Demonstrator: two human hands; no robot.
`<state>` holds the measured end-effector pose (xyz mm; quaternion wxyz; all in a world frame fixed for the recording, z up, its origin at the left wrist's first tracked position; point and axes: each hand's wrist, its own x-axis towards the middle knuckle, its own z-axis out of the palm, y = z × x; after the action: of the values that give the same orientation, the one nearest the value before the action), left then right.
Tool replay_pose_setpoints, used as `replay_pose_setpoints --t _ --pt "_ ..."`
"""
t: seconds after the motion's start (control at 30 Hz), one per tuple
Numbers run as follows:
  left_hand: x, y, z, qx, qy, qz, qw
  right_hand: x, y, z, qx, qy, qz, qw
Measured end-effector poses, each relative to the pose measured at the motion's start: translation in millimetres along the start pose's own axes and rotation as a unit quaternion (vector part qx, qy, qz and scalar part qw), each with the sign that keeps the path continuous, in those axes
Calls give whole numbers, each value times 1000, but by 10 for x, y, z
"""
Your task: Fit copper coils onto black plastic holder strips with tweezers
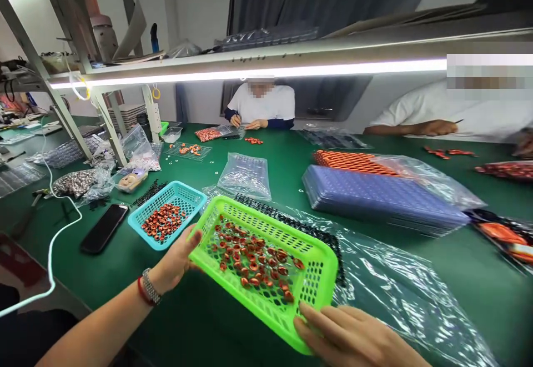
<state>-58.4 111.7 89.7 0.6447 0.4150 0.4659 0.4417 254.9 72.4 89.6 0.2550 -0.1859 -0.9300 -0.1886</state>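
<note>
A green plastic basket (322,283) is held tilted above the table between my two hands. Its mesh floor carries many small orange-red oval parts (254,264), spread loosely. My left hand (177,261) grips the basket's left end, thumb over the rim and fingers underneath. At the near right corner, my right hand (350,333) has its fingers closed on the rim. Just left of the green basket stands a blue basket (139,224), holding a heap of similar orange-red parts (163,222).
A black phone (104,228) lies left of the blue basket. Clear plastic sheeting (400,283) spreads at right, near stacked purplish trays (375,195) and orange pieces (353,161). A plastic bag (245,175) lies ahead. Two people (260,103) sit across the table, under a lit shelf (266,71).
</note>
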Motion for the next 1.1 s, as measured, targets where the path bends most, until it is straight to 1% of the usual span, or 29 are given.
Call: replay_pose_setpoints --t 0.03,0.07,0.13,0.2,0.27,0.33,0.4,0.43,0.47,0.5,0.53,0.6,0.63,0.7,0.77,0.83,0.9,1.0,1.1 --pt "66 -13 3 -6 -6 -9 1000 -53 8 66 -9 14 9 1000" --pt "132 -35 1 -2 -5 -13 1000 -105 21 133 -9 9 13 1000" --pt "241 -96 -15 -6 8 -16 1000 -203 50 246 -4 11 45 999" --pt "306 -159 -46 -15 25 -10 1000 -279 59 308 29 19 105 994" --pt "325 -211 -85 -26 37 -3 999 -328 31 333 75 44 174 981" --pt "317 -253 -124 -37 49 6 998 -345 -36 360 102 97 260 955" --pt "308 -288 -162 -48 61 18 997 -322 -123 417 126 147 369 909" --pt "308 -303 -179 -53 65 24 996 -297 -166 453 149 155 417 883" --pt "310 -316 -194 -57 69 29 996 -262 -205 491 175 154 449 863" --pt "315 -327 -207 -61 72 34 995 -223 -237 525 199 147 457 855" --pt "321 -334 -217 -64 75 38 994 -180 -262 552 219 137 444 858" --pt "329 -341 -226 -66 82 48 993 -100 -295 581 229 134 397 879" --pt "330 -341 -225 -66 84 54 993 -69 -306 584 223 139 377 888" --pt "327 -339 -215 -58 86 69 992 -33 -327 579 197 163 364 895" --pt "323 -342 -201 -44 93 88 991 -30 -358 574 158 189 346 905" --pt "324 -357 -193 -27 106 114 987 -46 -398 574 96 205 305 925" --pt "326 -380 -197 -10 116 140 983 -63 -437 573 39 209 266 940" --pt "317 -420 -225 13 120 158 980 -64 -472 553 18 204 236 950" --pt "282 -448 -258 22 117 150 981 -39 -469 516 18 207 221 953"
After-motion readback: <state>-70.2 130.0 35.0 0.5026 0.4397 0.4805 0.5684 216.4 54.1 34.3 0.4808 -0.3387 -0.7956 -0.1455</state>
